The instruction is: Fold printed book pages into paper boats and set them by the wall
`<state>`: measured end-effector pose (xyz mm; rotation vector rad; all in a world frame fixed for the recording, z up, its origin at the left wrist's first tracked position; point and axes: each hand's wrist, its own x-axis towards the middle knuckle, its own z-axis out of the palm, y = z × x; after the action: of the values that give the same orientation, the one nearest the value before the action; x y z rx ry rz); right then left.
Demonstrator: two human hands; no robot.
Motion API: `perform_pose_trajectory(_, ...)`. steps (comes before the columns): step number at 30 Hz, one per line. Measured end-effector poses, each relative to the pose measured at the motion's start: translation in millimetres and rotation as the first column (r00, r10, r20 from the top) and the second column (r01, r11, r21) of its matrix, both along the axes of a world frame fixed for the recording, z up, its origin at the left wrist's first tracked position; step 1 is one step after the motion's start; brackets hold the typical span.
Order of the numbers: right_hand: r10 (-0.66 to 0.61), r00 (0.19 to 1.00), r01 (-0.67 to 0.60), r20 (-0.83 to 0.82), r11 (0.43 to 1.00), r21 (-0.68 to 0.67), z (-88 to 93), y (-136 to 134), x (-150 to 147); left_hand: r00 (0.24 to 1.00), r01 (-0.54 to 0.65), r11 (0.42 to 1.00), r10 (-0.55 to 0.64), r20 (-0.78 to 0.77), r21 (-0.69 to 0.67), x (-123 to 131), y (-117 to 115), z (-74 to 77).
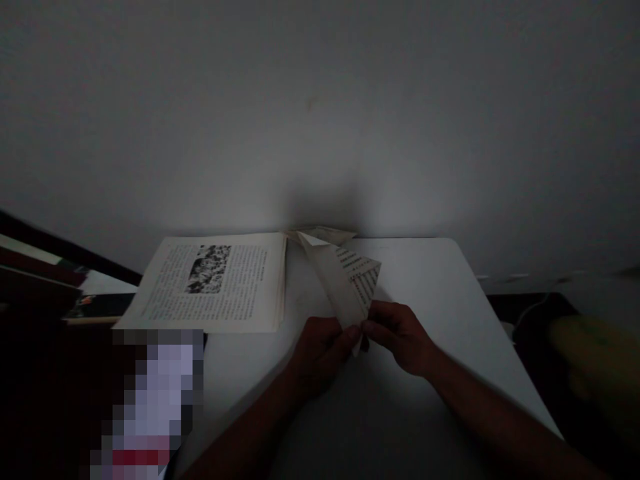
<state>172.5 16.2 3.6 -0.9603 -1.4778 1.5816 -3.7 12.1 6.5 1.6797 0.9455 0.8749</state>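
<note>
Between my hands is a folded sheet of printed paper [345,277], pointed at its lower end and raised above the white table. My left hand [323,347] pinches it near the bottom tip, thumb on top. On the other side, my right hand [400,333] grips the lower right edge between thumb and fingers. Lines of print show on the right part of the paper; its left part looks plain. Behind it, against the wall, lies another folded paper [327,233], partly hidden by the one I hold.
A stack of printed pages [213,283] with a dark picture lies at the table's left. The white table [435,280] meets a pale wall [320,120]. A blurred-out bright object [160,393] is at lower left, and a yellowish thing [595,360] at right.
</note>
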Motion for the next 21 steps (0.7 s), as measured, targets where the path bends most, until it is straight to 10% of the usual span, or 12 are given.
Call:
perform_pose_trajectory(9,0.037,0.998,-0.038,0.053,0.999,0.003,4.7,0,0,0.998,0.055,0.998,-0.056,-0.031,-0.027,3,-1,6.7)
perform_pose_trajectory(13,0.041,0.999,-0.041,-0.004,0.999,-0.036,3.6,2,-1,0.979,-0.032,0.978,0.072,-0.188,0.206,6,-2,4.3)
perform_pose_trajectory(21,0.073,0.977,-0.108,-0.199,0.98,-0.17,-3.1,3,-5,0.869,0.02,0.644,0.367,-0.332,0.765,6,-4,-14.5)
